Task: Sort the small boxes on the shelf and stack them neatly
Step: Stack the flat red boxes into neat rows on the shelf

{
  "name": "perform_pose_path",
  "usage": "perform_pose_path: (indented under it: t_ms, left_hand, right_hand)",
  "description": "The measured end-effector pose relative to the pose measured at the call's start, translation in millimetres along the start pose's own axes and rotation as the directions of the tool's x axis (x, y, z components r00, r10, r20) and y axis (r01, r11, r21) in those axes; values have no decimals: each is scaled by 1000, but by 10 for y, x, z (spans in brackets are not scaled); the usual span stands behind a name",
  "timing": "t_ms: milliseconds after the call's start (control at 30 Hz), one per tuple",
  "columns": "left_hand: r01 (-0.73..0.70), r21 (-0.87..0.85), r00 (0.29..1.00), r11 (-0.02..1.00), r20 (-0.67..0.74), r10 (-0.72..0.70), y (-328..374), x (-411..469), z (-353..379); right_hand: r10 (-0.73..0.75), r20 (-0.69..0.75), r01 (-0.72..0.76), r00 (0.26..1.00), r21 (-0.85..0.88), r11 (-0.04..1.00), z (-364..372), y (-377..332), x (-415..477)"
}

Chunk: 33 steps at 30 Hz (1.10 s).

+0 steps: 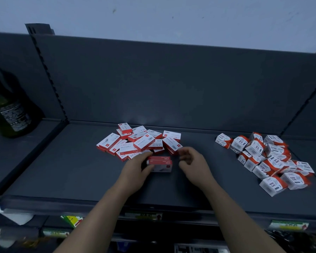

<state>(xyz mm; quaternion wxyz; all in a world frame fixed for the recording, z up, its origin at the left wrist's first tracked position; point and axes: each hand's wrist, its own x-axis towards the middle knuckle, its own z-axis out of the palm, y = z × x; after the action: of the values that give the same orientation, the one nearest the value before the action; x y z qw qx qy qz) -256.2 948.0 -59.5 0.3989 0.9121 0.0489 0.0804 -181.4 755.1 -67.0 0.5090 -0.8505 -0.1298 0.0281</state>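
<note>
Far left, on the neighbouring shelf: dark bottle, well apart from the work, no obstacle.

Centre of the shelf: loose heap of flat red-and-white boxes, tilted and overlapping, none squared up. Just in front of it, touching its near edge or nearly so: small stack of the same boxes, apparently two high, upper one slightly offset.

Left hand: fingers closed around the left end of that stack, thumb along the front face. Right hand: just beside the stack's right end, fingers loosely curled and parted, holding nothing, not clearly touching.

Likely trouble: one-sided grip, so a push from the left could slide the top box off or twist the stack. Heap crowding the back edge, so any drag backward could knock leaning boxes down onto the stack. Little clear room behind; open shelf only toward the front lip, where a careless pull could send a box over.

Right: second heap of chunkier white-and-orange boxes, jumbled, well apart, still unsorted, not in the way yet.
</note>
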Motion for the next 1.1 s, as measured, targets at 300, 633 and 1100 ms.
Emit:
perform_pose_path:
  t_ms: [300, 633, 1100]
  left_hand:
    - [-10, 51, 999, 999, -39, 12, 18, 59, -23]
    - [14, 26, 998, 1000, -64, -12, 39, 49, 19]
    - [47, -67, 998, 997, -46, -50, 144, -39, 8]
  right_hand:
    - [-75, -34, 62, 997, -301, 952, 53, -22, 432]
    - [366, 72, -362, 928, 403, 841, -324, -35, 109]
    - [49, 261, -93, 964, 159, 983, -497, 48, -244]
